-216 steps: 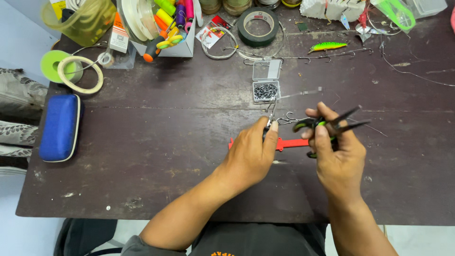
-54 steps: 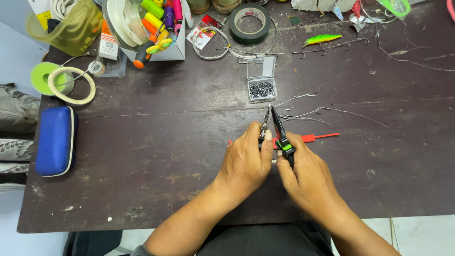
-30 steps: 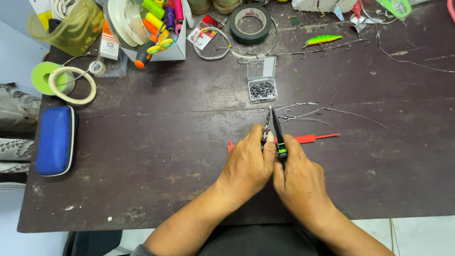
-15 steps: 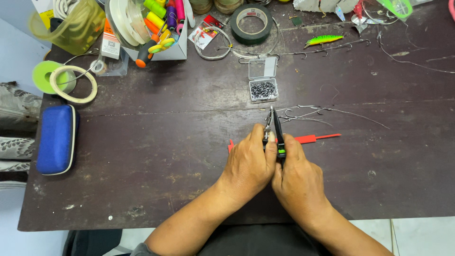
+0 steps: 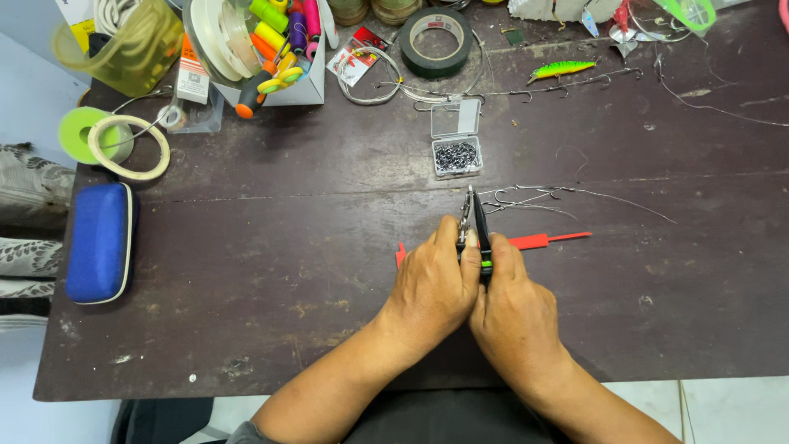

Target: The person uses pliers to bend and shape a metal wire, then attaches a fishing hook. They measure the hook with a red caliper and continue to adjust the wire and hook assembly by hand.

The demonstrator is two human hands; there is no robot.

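Head view: two hands, left hand point(image 5: 434, 284) and right hand point(image 5: 514, 316), fingers clamped on one pliers point(image 5: 479, 226).

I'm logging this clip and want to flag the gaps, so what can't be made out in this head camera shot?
- Head view: the small metal piece at the pliers tips is too small to identify.
- The pliers' handles are covered by the left hand and right hand.
- The red tool is partly hidden behind both hands.
- The contents of the clear box are too small to tell apart.
- The items along the table's far side are cut off by the top edge.
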